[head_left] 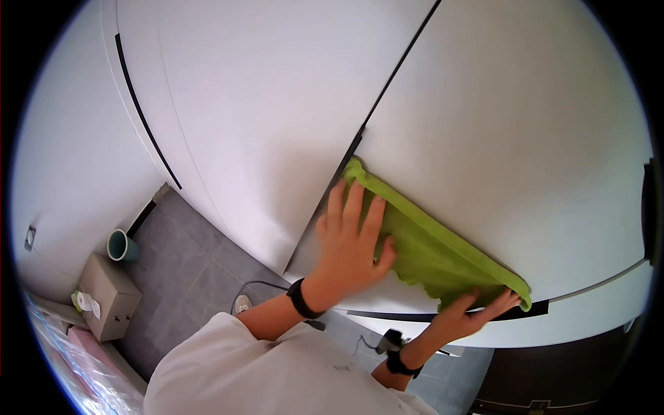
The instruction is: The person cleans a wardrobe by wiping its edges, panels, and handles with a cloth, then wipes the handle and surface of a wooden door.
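A green cloth, folded over along its upper edge, lies spread against the white cabinet door. My left hand rests on the cloth's left part, fingers spread and fingertips close to the dark gap between two panels. At the cloth's lower right corner is my right hand; its fingers are stretched along the edge and its thumb stands apart. The right fingertips touch the cloth, and part of them is hard to make out. Both wrists wear black bands.
A second white panel adjoins on the left. On the grey tiled floor are a beige bedside cabinet and a teal bin. A dark cable runs near a shoe. Plastic-wrapped material fills the lower left.
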The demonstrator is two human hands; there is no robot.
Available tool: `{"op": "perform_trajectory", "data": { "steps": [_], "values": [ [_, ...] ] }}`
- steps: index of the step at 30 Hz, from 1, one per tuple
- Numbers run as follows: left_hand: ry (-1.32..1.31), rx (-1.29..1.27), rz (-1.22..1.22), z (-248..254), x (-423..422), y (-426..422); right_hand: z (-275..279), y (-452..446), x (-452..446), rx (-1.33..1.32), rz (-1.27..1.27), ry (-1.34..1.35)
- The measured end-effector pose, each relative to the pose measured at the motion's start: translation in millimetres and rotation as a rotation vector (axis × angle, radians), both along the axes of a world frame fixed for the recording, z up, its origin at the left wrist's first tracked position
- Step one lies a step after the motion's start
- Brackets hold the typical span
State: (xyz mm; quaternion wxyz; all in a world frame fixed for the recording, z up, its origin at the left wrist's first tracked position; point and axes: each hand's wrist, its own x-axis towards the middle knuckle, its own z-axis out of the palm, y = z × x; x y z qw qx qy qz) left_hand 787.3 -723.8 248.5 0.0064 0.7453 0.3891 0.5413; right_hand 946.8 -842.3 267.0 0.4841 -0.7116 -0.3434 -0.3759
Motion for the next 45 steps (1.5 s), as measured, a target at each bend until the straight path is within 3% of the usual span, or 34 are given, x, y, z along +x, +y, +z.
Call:
{"op": "perform_trajectory", "data": {
  "steps": [8, 13, 16, 24, 41, 45],
  "values": [
    [0.058, -0.145, -0.170, 52.9, -42.7, -8.1, 38.9, -6.5, -45.4, -0.234, 0.108, 0.264],
    [0.034, -0.120, -0.149, 43.2, -41.7, -4.9, 59.6, 23.7, -59.1, -0.125, 0.102, 0.269],
    [-0.017, -0.109, -0.222, 29.3, -40.4, -5.0, 62.7, 43.7, -50.5, -0.133, -0.027, 0.078],
    [-0.018, -0.158, -0.292, 11.4, -51.6, 1.5, 95.0, 72.6, -54.4, -0.101, -0.082, -0.182],
    [-0.046, -0.246, -0.304, -29.0, -49.7, -6.1, 132.3, 111.9, -65.2, -0.155, -0.044, -0.630],
    [0.088, -0.330, -0.293, -41.8, -52.5, -7.9, 140.5, 129.2, -80.4, -0.151, 0.010, -0.739]
  ]
}}
